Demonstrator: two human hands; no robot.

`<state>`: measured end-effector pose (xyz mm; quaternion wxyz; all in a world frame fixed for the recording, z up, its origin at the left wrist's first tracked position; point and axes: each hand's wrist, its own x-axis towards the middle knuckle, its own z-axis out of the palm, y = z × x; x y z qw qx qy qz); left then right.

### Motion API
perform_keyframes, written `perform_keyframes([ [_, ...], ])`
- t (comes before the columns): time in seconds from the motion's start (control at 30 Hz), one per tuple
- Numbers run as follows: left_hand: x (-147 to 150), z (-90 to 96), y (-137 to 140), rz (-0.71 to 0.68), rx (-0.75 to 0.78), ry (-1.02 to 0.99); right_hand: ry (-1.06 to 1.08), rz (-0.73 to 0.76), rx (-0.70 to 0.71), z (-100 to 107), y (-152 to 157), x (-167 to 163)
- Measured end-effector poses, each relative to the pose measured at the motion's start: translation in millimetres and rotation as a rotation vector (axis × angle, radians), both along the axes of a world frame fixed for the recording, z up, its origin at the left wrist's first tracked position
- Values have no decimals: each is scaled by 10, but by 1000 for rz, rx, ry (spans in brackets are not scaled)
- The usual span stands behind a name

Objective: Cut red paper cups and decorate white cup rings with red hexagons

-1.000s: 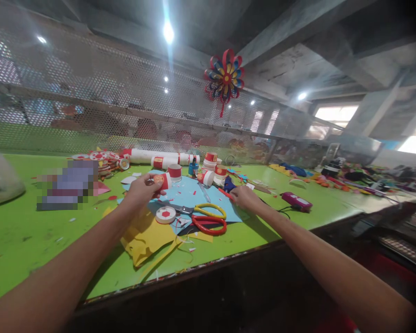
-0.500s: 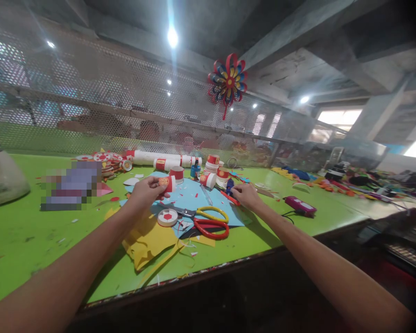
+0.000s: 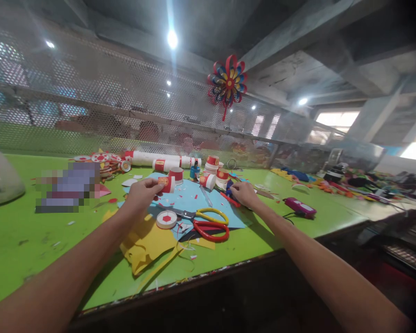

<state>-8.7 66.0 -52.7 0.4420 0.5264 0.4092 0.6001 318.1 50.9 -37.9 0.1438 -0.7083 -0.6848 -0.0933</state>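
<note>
My left hand (image 3: pixel 143 196) is closed around a small red-and-white paper cup (image 3: pixel 166 184), held on its side above the light blue paper (image 3: pixel 185 192). On the right, my right hand (image 3: pixel 243 193) has its fingers bent against a small dark blue thing (image 3: pixel 229 189), whose kind I cannot make out. A red-orange strip-like tool (image 3: pixel 230 200) lies just below those fingers. Between the hands rest scissors (image 3: pixel 211 222) with one yellow and one red handle loop. A round white lid-like piece with a red centre (image 3: pixel 167 219) sits beside the blades.
Several paper cups (image 3: pixel 208 180) stand or lie behind the hands, near a small blue bottle (image 3: pixel 194 173). Long white cup stacks (image 3: pixel 149 158) lie at the mesh. Yellow paper (image 3: pixel 147 245) is in front; a purple device (image 3: pixel 300 208) lies right. A paper pinwheel flower (image 3: pixel 229 83) hangs above.
The view has shifted very slightly. My left hand still holds the cup, now turned a little, and my right hand stays at the dark blue thing.
</note>
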Motion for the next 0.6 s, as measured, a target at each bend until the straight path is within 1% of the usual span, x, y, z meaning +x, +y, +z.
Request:
perform_keyframes([
  [0.1,-5,-5,13,44,20,-12,-1,-20,-6,29,-155,96],
  [0.17,-16,-8,23,70,25,-15,6,10,-27,23,-278,50],
  [0.23,-27,-18,42,89,20,-2,18,89,-62,-1,-411,-84],
  [0.33,-31,-48,78,99,-10,45,31,310,-152,-48,-594,-384],
  [0.4,-25,-68,95,80,-38,84,18,453,-221,-74,-673,-579],
  [0.5,-9,-73,92,40,-83,110,-7,517,-276,-90,-681,-766],
  [0.6,6,-46,59,-3,-105,97,-26,533,-326,-81,-585,-817],
])
